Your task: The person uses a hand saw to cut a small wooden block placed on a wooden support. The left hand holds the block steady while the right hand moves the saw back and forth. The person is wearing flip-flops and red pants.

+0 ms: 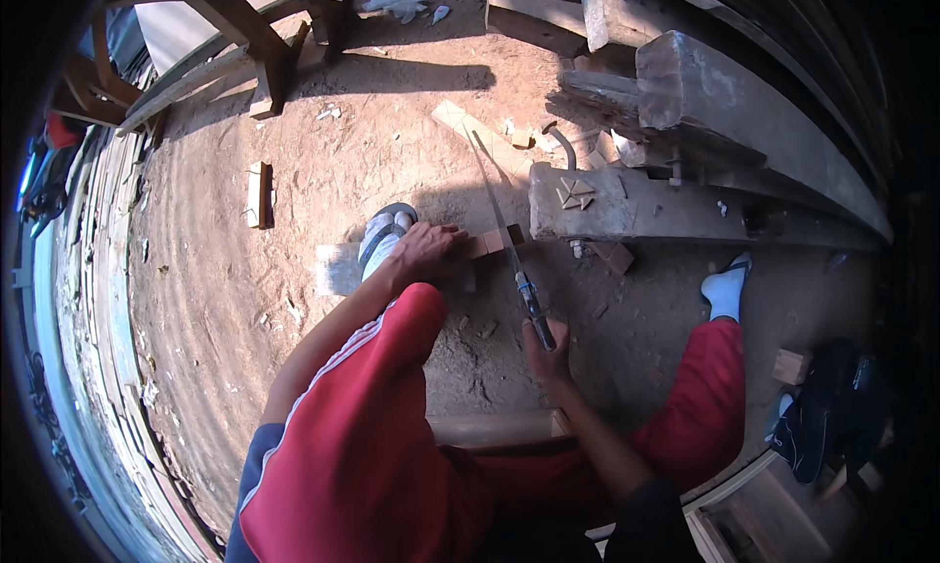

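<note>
My left hand (426, 247) grips a small strip of reddish-brown wood (490, 244), beside my sandalled left foot (382, 228) and over a weathered grey board (336, 267). My right hand (544, 340) is closed round the dark handle of a hand saw (510, 256). The long, thin blade crosses the wood strip and points away from me. Beyond it lies a pale plank (449, 116) on the dirt. Several small wooden pieces (576, 193) sit on a thick beam (646, 211) to the right of the blade.
Stacked heavy timbers (715, 103) fill the upper right, with a bent metal bar (563, 142) nearby. Wooden frames (269, 69) stand at upper left, long boards (117, 308) line the left. A small wooden block (258, 196), another block (791, 365) and dark cloth (832, 406) lie around me.
</note>
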`<control>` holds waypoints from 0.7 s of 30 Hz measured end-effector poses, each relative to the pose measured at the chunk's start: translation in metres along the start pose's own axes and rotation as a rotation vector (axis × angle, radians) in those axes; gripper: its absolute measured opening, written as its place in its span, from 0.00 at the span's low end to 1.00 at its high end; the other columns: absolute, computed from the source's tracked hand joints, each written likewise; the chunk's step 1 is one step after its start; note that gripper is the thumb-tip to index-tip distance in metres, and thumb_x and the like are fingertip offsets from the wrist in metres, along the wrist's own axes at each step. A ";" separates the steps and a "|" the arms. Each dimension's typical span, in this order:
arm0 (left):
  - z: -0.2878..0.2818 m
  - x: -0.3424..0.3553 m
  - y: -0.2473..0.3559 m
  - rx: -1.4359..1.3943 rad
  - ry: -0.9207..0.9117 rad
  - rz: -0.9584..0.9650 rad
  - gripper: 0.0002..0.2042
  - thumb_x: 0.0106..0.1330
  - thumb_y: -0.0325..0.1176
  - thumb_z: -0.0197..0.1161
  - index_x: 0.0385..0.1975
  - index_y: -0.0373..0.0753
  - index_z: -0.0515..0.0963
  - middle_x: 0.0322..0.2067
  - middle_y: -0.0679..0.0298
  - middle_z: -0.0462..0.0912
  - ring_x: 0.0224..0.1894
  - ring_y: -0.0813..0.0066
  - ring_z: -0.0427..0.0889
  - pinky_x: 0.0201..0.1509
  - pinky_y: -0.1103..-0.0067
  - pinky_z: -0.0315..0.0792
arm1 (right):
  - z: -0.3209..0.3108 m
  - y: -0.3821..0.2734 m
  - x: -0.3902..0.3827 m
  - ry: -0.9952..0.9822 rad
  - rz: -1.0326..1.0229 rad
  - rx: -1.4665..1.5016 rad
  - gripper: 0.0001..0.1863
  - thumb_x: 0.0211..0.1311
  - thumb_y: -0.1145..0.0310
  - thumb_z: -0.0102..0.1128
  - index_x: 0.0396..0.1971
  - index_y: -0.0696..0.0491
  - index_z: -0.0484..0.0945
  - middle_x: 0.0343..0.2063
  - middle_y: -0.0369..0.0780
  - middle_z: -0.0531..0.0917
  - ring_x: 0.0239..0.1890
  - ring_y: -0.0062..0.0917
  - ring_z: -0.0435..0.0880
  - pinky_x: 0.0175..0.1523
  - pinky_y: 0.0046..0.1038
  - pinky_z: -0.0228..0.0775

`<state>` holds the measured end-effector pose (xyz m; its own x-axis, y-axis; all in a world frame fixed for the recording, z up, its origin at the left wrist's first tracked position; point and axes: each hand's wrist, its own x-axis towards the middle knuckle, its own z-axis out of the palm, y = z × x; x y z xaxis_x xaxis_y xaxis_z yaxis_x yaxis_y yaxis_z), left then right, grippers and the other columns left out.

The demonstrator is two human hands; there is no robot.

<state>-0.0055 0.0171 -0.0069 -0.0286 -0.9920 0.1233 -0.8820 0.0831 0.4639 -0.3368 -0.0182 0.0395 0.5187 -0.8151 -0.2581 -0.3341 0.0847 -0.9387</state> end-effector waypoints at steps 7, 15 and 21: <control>0.009 0.003 -0.010 0.065 0.074 0.029 0.15 0.55 0.47 0.71 0.35 0.45 0.81 0.33 0.61 0.83 0.36 0.59 0.86 0.36 0.64 0.76 | -0.027 0.017 -0.036 -0.078 0.010 -0.178 0.22 0.68 0.69 0.62 0.14 0.53 0.66 0.12 0.28 0.65 0.18 0.12 0.67 0.23 0.29 0.56; 0.009 0.019 -0.001 0.124 -0.149 -0.014 0.17 0.56 0.51 0.71 0.35 0.45 0.82 0.31 0.63 0.83 0.33 0.62 0.86 0.34 0.66 0.76 | -0.041 0.021 -0.021 -0.042 0.035 -0.093 0.22 0.68 0.69 0.62 0.14 0.53 0.66 0.13 0.27 0.67 0.19 0.12 0.68 0.24 0.28 0.57; -0.005 0.015 0.000 0.134 -0.156 -0.049 0.19 0.57 0.52 0.71 0.35 0.43 0.81 0.31 0.62 0.84 0.33 0.63 0.87 0.34 0.67 0.76 | -0.003 -0.017 0.016 -0.021 0.025 -0.048 0.22 0.68 0.68 0.61 0.15 0.53 0.63 0.13 0.27 0.65 0.20 0.11 0.66 0.24 0.31 0.55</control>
<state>-0.0039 0.0028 -0.0008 -0.0476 -0.9981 -0.0387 -0.9386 0.0315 0.3435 -0.3251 -0.0343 0.0515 0.5258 -0.8007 -0.2870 -0.3845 0.0772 -0.9199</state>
